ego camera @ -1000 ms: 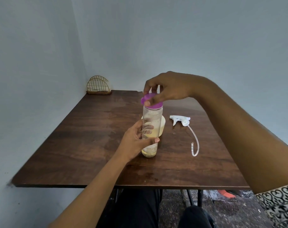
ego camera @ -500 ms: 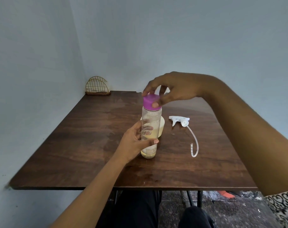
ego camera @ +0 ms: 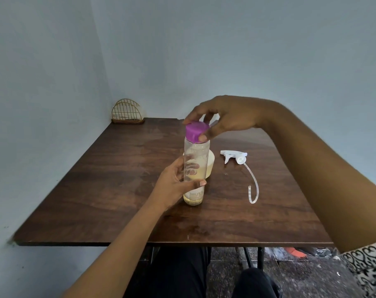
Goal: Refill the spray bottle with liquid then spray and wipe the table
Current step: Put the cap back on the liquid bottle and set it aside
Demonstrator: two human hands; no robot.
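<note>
A tall clear bottle [ego camera: 196, 155] with a little yellowish liquid at its bottom stands upright on the brown wooden table [ego camera: 118, 190]. My left hand [ego camera: 176, 183] grips its lower body. On top sits a purple cap [ego camera: 196, 131], and my right hand [ego camera: 223, 117] pinches this cap from above with thumb and fingers. A pale yellow round container [ego camera: 210, 166] stands right behind the bottle, mostly hidden by it. The white spray trigger head [ego camera: 234, 157] with its curved dip tube [ego camera: 255, 186] lies on the table to the right, apart from the bottle.
A gold wire holder [ego camera: 128, 112] stands in the table's far left corner against the blue-grey wall. The table's near edge [ego camera: 172, 244] runs just above my knees. An orange object [ego camera: 298, 252] lies on the floor at right.
The purple cap, tilted and partly lifted a second ago, now sits level on the bottle's neck. My right hand stays on it with its fingers shifted; the left hand has kept its hold.
</note>
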